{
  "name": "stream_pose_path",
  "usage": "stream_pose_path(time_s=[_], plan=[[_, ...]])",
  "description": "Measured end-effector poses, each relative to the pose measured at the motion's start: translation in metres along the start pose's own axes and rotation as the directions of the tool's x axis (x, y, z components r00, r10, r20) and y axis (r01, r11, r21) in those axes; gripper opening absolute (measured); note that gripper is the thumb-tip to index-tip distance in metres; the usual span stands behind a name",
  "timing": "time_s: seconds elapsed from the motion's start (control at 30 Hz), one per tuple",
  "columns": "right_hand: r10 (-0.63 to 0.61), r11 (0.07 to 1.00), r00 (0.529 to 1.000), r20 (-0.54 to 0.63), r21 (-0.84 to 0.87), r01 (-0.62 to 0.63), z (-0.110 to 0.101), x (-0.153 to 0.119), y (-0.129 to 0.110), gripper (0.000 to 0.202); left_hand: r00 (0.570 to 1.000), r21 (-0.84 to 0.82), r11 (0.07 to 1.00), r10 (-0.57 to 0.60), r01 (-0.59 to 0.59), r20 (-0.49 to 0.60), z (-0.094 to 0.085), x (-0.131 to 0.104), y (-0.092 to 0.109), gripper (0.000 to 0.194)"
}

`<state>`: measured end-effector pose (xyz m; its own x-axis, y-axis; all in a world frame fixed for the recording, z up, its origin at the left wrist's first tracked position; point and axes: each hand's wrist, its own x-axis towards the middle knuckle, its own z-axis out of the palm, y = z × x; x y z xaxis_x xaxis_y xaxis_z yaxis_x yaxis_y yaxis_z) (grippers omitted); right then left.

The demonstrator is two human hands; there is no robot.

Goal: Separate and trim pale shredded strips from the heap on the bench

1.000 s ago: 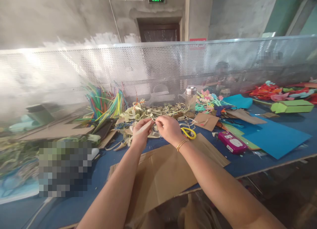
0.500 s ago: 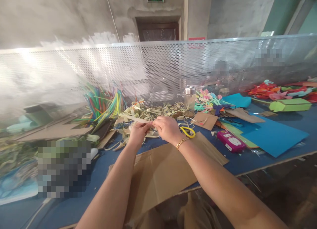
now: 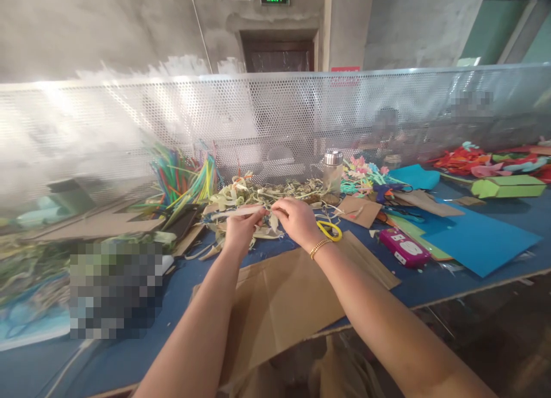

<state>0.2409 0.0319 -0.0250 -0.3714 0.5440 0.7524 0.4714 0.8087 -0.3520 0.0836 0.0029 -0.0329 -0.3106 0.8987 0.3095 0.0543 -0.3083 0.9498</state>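
Note:
My left hand point(image 3: 241, 230) pinches a pale, whitish strip point(image 3: 244, 211) whose free end points left. Close by on the right, my right hand point(image 3: 297, 221) has its thumb and fingertips pressed together beside the strip's near end; what they hold is too small to name. Both hands are above a pile of dry, pale green and tan scraps point(image 3: 224, 198). A brown cardboard sheet point(image 3: 284, 294) lies on the blue table below my forearms. Just right of my right hand is a yellow loop point(image 3: 330, 230).
Colourful stems point(image 3: 176, 177) stand at the back left, near a bottle point(image 3: 333, 171) and paper flowers point(image 3: 364, 174). On the right lie a purple box point(image 3: 403, 248), blue sheets point(image 3: 486, 237) and a green folded piece point(image 3: 508, 186). A perforated metal screen point(image 3: 172, 111) runs behind.
My hands have moved slightly apart, with a small gap between their fingertips. The pale strip is still in my left hand. The whole view has shifted a little.

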Motion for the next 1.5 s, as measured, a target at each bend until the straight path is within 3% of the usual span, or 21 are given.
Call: stream_pose_path(time_s=[0.17,0.37,0.5,0.77,1.0,1.23,1.5], plan=[[-0.039,0.999,0.999,-0.032,-0.012,0.038,-0.001,0.002,0.000,0.019,1.000,0.046,0.999,0.019,-0.020,0.010,0.001,-0.001,-0.001,0.030],[0.051,0.990,0.996,-0.069,0.137,-0.041,0.000,0.001,0.000,0.009,0.993,0.027,0.999,0.025,-0.028,0.119,0.004,-0.002,0.000,0.030],[0.112,0.970,0.991,-0.073,0.225,-0.094,0.002,0.001,0.001,0.006,0.994,-0.055,0.998,-0.007,0.013,0.110,0.006,-0.002,0.000,0.033],[0.118,0.969,0.991,-0.063,0.226,-0.101,0.008,0.000,0.004,0.007,0.988,-0.160,0.985,-0.035,0.059,0.149,0.009,-0.005,0.001,0.033],[0.034,0.988,0.998,-0.062,0.150,-0.025,0.003,0.000,-0.001,0.007,0.990,-0.146,0.985,-0.077,0.093,0.116,0.007,-0.005,0.005,0.030],[-0.164,0.986,0.986,0.008,0.005,0.164,-0.007,0.001,-0.006,0.023,0.988,-0.192,0.970,-0.142,0.152,0.065,0.005,-0.005,0.006,0.028],[-0.156,0.986,0.988,0.022,-0.049,0.157,-0.005,0.002,-0.006,0.011,0.986,-0.181,0.971,-0.146,0.157,0.075,0.006,-0.005,0.007,0.029]])
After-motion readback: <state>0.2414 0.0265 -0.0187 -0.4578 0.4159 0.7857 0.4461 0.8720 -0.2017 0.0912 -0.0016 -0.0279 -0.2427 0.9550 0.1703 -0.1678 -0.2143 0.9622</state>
